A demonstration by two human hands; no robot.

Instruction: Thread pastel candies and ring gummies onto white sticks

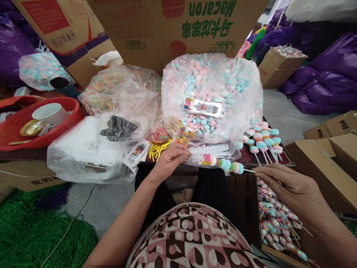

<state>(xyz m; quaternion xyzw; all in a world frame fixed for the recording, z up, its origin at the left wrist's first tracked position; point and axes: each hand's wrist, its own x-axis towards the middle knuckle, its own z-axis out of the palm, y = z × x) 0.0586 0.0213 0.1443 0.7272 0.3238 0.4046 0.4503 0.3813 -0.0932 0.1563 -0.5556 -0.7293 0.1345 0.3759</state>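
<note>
My right hand [281,184] pinches the thin stick end of a candy skewer [223,163] threaded with pastel pink, green and blue sweets, held level above my lap. My left hand [171,158] rests at the table edge, its fingers closed on the top of a stack of clear sleeves [212,150] beside the skewer's tip. Behind them lies a big clear bag of pink and blue candies [212,89] with a printed card on it. A few finished skewers [263,143] lie on the table to the right.
A box of wrapped skewers [275,219] stands by my right knee. Gold twist ties [157,149], bags of colourful candy [111,89], a white bag [80,149] and a red basin [36,126] sit left. Cardboard boxes [329,163] and purple sacks [326,82] crowd the right.
</note>
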